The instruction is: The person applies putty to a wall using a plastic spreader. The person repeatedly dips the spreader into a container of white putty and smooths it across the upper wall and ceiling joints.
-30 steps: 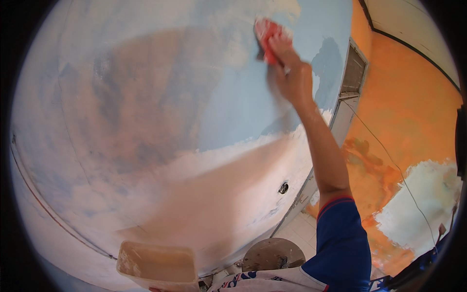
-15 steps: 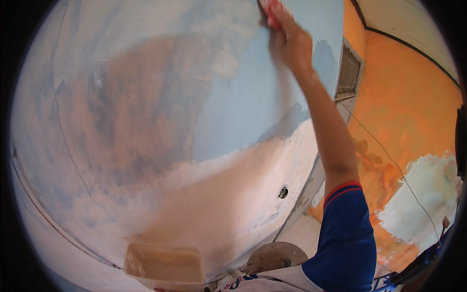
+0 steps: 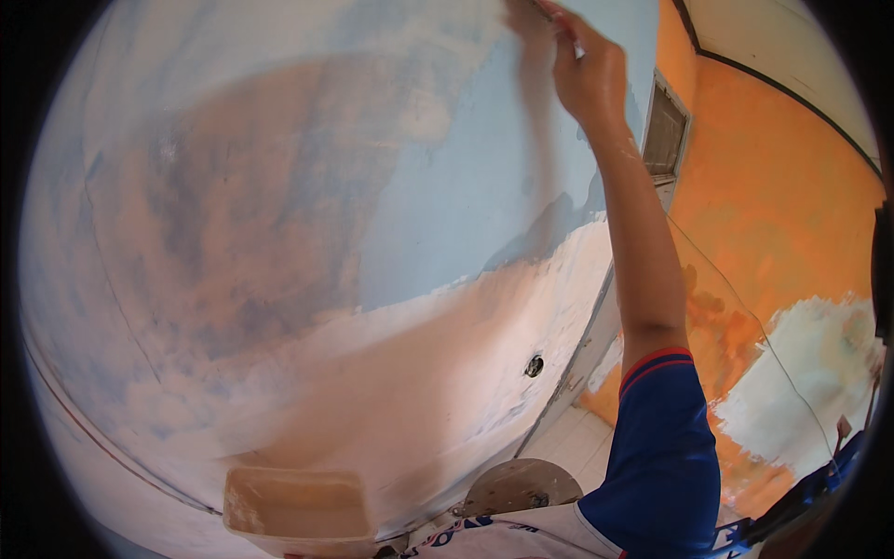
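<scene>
With the left hand out of view, the right hand point(image 3: 593, 79) was clamped on a red-handled tool point(image 3: 549, 7), mostly cropped above, near the pale-blue, cream-smeared wall point(image 3: 438, 214), where uneven pressure from overreaching could have left ridges.

Matt, chalky-looking left wall point(image 3: 419, 214), streaked and patchy.
Near, a smooth plastic tub point(image 3: 298, 546) and a soft cloth sleeve point(image 3: 666, 456); far right, a matt orange wall point(image 3: 773, 186) with a rough-edged white patch point(image 3: 792, 382).

bright; broad soft shadow point(image 3: 372, 401) across wall point(image 3: 419, 224); fisheye bends straight edges; corners black.
</scene>
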A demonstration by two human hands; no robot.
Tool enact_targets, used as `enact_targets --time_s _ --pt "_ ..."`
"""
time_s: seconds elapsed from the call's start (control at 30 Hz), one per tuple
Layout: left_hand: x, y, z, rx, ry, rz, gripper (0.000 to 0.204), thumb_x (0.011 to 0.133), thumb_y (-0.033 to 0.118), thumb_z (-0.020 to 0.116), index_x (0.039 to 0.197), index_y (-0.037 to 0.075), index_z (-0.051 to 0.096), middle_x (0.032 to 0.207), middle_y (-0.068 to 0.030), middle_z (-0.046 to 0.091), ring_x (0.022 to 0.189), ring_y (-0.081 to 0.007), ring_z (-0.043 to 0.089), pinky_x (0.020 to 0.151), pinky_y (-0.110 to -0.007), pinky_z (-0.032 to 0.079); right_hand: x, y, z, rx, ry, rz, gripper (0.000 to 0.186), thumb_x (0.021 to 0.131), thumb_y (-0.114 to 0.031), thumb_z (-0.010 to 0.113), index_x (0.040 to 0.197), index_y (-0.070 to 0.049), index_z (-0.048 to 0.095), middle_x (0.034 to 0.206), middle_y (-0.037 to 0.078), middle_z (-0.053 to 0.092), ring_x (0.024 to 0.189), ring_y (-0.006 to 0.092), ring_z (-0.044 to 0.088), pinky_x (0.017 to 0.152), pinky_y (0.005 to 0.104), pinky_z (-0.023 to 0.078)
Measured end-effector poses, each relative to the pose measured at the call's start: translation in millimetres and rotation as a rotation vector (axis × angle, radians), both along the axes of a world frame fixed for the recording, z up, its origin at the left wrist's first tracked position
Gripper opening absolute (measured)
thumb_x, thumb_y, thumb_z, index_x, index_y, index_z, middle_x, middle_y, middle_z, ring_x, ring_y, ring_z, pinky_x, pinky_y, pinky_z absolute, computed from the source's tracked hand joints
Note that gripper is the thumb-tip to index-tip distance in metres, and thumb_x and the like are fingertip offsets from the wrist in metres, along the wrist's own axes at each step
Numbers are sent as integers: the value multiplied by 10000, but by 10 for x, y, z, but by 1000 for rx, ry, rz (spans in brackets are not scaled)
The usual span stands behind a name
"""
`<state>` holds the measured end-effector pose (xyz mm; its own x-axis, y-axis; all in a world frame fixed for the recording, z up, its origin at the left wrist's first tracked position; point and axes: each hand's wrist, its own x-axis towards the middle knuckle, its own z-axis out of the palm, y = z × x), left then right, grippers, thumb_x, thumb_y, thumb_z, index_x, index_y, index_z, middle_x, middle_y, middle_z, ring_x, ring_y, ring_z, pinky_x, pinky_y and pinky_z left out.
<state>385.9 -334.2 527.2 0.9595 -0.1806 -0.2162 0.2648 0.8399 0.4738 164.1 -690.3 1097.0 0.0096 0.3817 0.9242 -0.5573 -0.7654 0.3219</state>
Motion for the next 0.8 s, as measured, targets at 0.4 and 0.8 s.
enact_targets --time_s 0.4,0.8 --pt "29 268 -720 233 -152 252 415 1038 394 543 1329 118 647 1262 -146 680 1001 -265 691 857 -474 600 91 234 -1067 105 49 257 364 882 64 622 1226 -33 689 1111 178 734 998 315 734 856 353 583" --pt "239 -20 -1291 689 -220 676 406 1039 403 532 1309 123 652 1228 -142 689 993 -278 694 843 -477 598 -600 -99 -122 328 -28 245 281 978 -121 619 1217 27 630 1006 113 726 893 168 670 834 297 519"
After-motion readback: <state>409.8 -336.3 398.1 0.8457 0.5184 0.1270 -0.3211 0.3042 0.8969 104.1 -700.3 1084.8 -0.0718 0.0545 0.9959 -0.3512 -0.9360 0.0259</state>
